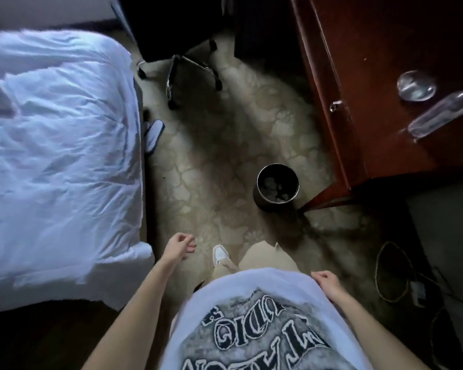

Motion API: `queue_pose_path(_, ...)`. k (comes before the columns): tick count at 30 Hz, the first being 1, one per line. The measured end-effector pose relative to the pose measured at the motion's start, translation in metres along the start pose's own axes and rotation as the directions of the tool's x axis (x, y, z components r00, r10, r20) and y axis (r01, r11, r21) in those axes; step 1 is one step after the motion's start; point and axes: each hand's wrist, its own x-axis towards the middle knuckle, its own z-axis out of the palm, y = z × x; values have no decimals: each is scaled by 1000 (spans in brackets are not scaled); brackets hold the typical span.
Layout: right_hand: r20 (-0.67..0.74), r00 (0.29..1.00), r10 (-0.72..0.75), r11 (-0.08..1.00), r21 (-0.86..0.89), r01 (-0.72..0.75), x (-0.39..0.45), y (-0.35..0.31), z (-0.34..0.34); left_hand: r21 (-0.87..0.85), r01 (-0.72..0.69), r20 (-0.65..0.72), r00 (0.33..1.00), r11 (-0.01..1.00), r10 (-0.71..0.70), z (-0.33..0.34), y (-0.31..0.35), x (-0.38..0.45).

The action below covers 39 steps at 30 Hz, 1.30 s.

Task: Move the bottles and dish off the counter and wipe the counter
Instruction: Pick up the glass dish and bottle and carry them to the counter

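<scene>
A dark red wooden counter (372, 62) stands at the upper right. On it sit a clear glass dish (416, 85) and, just right of the dish, a clear plastic bottle (441, 113) whose top runs off the frame edge. My left hand (179, 248) hangs low over the carpet with its fingers loosely curled, holding nothing. My right hand (328, 285) rests against my white shirt, fingers loosely curled and empty. Both hands are far from the counter.
A round metal waste bin (277, 186) with scraps inside stands on the patterned carpet by the counter's corner. A bed with a white duvet (56, 145) fills the left. A wheeled chair base (182, 73) is ahead. Cables (396, 276) lie on the floor at right.
</scene>
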Motion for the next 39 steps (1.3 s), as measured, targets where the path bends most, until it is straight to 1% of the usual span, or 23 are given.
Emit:
queue_pose_path(3, -20, 1000, 3, 989, 145, 0, 10, -64, 4, 41, -103, -18, 994, 994, 103, -16, 98, 34)
queue_pose_path(5, -53, 998, -24, 957, 288, 38, 27, -112, 6, 106, -111, 10, 994, 988, 110, -17, 148, 65)
queue_pose_path(7, -94, 990, -102, 913, 386, 131, 51, -164, 2, 146, -112, 44, 993, 983, 107, -7, 190, 99)
queue_pose_path(10, -148, 966, -211, 850, 461, 256, 79, -251, -15, 165, -114, 106, 990, 980, 98, 21, 265, 139)
queue_pose_path(13, -277, 928, -250, 747, 555, 367, 92, -317, -44, 182, -196, 228, 962, 963, 153, 62, 351, 153)
queue_pose_path(15, -403, 883, -239, 684, 575, 448, 95, -354, -70, 189, -287, 330, 919, 939, 215, 96, 415, 159)
queue_pose_path(17, -524, 832, -180, 616, 600, 511, 96, -379, -98, 207, -372, 424, 867, 905, 260, 134, 475, 159)
queue_pose_path(19, -643, 762, -72, 556, 608, 566, 102, -393, -122, 204, -450, 527, 799, 869, 290, 176, 528, 158)
queue_pose_path(21, -711, 702, 39, 533, 610, 587, 109, -399, -144, 214, -518, 638, 716, 829, 283, 222, 571, 156)
queue_pose_path(23, -753, 632, 184, 532, 617, 580, 119, -399, -164, 214, -571, 733, 630, 793, 256, 270, 606, 154)
queue_pose_path(26, -775, 466, 427, 531, 632, 565, 133, -395, -197, 230, -649, 837, 511, 725, 193, 346, 646, 148)
queue_pose_path(27, -768, 418, 486, 535, 639, 553, 135, -394, -209, 254, -660, 862, 486, 707, 144, 369, 656, 145)
queue_pose_path(28, -741, 388, 548, 512, 664, 544, 138, -393, -219, 294, -668, 878, 472, 683, 83, 390, 665, 142)
queue_pose_path(29, -709, 346, 615, 490, 687, 537, 140, -389, -233, 329, -684, 896, 445, 651, 15, 417, 674, 139)
queue_pose_path(30, -695, 311, 649, 479, 690, 543, 145, -385, -244, 357, -709, 902, 431, 609, -27, 436, 679, 137)
queue_pose_path(31, -695, 301, 653, 480, 687, 545, 145, -388, -255, 357, -748, 911, 410, 560, -34, 450, 682, 142)
queue_pose_path(33, -662, 282, 695, 438, 700, 563, 153, -385, -279, 351, -820, 933, 348, 452, -94, 488, 688, 143)
queue_pose_path(34, -647, 265, 714, 425, 703, 570, 158, -384, -287, 378, -819, 925, 358, 431, -129, 502, 688, 140)
queue_pose_path(36, -627, 260, 734, 415, 718, 559, 160, -390, -297, 410, -817, 912, 367, 406, -182, 526, 680, 136)
queue_pose_path(38, -605, 266, 750, 409, 741, 532, 162, -393, -303, 400, -836, 916, 352, 375, -191, 542, 670, 128)
queue_pose_path(39, -592, 276, 757, 405, 757, 513, 164, -394, -304, 393, -834, 919, 349, 388, -181, 548, 664, 128)
